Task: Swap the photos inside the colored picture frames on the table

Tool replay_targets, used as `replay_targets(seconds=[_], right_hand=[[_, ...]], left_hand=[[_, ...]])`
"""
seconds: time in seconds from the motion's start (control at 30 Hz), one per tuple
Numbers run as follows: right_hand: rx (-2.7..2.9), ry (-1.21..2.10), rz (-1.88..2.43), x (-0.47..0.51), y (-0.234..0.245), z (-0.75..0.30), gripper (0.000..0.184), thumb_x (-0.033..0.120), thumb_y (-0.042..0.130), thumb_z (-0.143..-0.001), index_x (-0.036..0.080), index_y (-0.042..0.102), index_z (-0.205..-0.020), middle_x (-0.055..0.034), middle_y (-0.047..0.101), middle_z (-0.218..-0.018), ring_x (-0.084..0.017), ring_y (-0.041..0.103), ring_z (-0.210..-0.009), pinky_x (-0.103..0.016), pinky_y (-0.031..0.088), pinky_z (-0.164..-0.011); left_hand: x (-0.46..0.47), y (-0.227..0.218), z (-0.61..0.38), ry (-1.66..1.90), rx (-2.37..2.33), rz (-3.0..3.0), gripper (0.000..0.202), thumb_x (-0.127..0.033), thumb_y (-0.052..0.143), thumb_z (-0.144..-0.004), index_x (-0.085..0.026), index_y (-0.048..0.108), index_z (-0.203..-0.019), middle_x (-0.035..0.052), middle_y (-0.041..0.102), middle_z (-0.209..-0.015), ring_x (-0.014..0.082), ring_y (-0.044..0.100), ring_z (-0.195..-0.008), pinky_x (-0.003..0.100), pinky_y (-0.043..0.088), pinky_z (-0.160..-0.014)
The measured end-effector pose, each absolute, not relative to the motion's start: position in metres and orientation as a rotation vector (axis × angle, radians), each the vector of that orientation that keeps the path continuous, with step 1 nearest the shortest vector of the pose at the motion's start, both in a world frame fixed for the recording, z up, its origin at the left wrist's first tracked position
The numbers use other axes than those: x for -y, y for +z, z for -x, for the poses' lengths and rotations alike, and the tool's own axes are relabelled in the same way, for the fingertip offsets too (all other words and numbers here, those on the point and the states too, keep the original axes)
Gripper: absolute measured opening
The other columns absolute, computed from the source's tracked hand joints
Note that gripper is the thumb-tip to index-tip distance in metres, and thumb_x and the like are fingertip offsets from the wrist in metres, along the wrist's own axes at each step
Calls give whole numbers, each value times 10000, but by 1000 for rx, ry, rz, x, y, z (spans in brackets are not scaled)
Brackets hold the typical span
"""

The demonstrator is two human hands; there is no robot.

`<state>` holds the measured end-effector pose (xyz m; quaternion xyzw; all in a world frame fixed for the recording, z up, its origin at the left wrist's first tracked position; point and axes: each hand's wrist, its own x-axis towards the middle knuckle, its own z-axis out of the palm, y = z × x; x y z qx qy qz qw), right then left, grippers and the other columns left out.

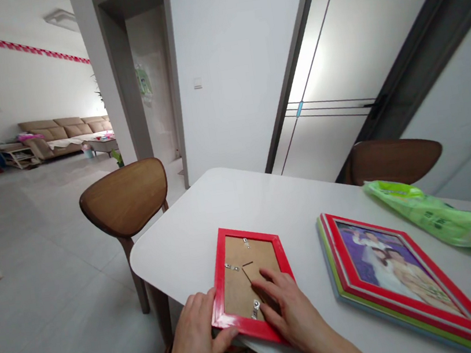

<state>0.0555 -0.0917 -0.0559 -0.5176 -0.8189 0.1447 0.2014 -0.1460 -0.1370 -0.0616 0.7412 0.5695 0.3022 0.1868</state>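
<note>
A red picture frame (pixel 281 250) lies face down near the table's front edge, its brown backing board (pixel 239 281) upward. Small metal clips, among them a far clip (pixel 246 242), a left clip (pixel 231 267) and a near clip (pixel 255 309), sit along the inner edge. My left hand (pixel 200 333) grips the near left corner, thumb over the near rail. Over the right part of the board is my right hand (pixel 286 306), fingers bent and apart, fingertips against the board beside its stand flap (pixel 252 269). That hand hides the board's right side.
On the white table (pixel 179 243), a stack of frames stands to the right, topped by a red-framed photo (pixel 400 270). Behind it lies a green plastic bag (pixel 438 218). Wooden chairs stand at the left (pixel 127 197) and far right (pixel 395 160).
</note>
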Motion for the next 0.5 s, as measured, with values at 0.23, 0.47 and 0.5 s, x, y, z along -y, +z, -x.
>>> replay_targets(seconds=[0.23, 0.47, 0.5], right_hand=[[2495, 455, 1258, 88, -38, -55, 314, 152, 536, -655, 247, 611, -945, -74, 492, -1162, -218, 413, -1073, -380, 328, -894], [2484, 427, 1173, 87, -39, -42, 169, 200, 488, -738, 250, 636, -802, -33, 597, -919, -177, 486, -907, -336, 374, -805], [2460, 438, 1183, 86, -39, -44, 175, 203, 484, -740, 243, 631, -826, -36, 592, -935, -175, 490, -904, -332, 377, -807]], left_hand=[[121, -56, 141, 697, -1392, -2287, 568, -273, 658, -627, -161, 449, -1144, 133, 362, -1294, 268, 311, -1185, 442, 259, -973], [115, -46, 132, 554, -1283, -2343, 575, -302, 700, -589, -189, 481, -1109, 103, 463, -1225, 246, 406, -1121, 421, 259, -970], [115, -46, 132, 546, -1296, -2341, 549, -292, 702, -587, -188, 495, -1084, 104, 462, -1226, 244, 403, -1124, 418, 255, -972]])
